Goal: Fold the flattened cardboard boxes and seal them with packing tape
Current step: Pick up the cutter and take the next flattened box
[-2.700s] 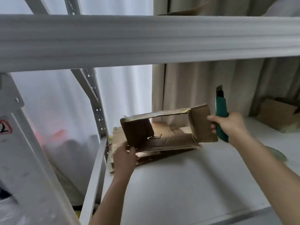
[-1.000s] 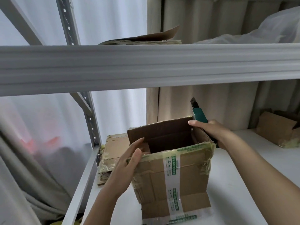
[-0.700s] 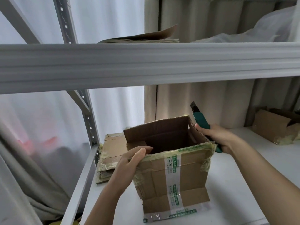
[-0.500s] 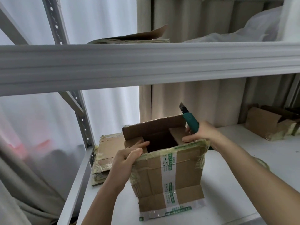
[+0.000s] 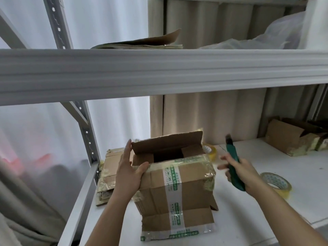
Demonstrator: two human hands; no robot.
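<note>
Brown cardboard box with green-printed tape strip (image 5: 177, 185) stands upright on white shelf board (image 5: 292, 189), near left front edge; top open, rear flap raised. Bare board right of box up to yellow-tinted tape roll (image 5: 276, 182). Stack of flattened cardboard (image 5: 108, 171) lies behind-left, touching shelf post side. Against 0.5 s ago: right hand (image 5: 243, 173) off box rim, now apart to right. Right hand grips green utility knife (image 5: 234, 167), blade end up. Left hand (image 5: 128, 169) flat-fingered against box left wall, thumb on front top edge.
</note>
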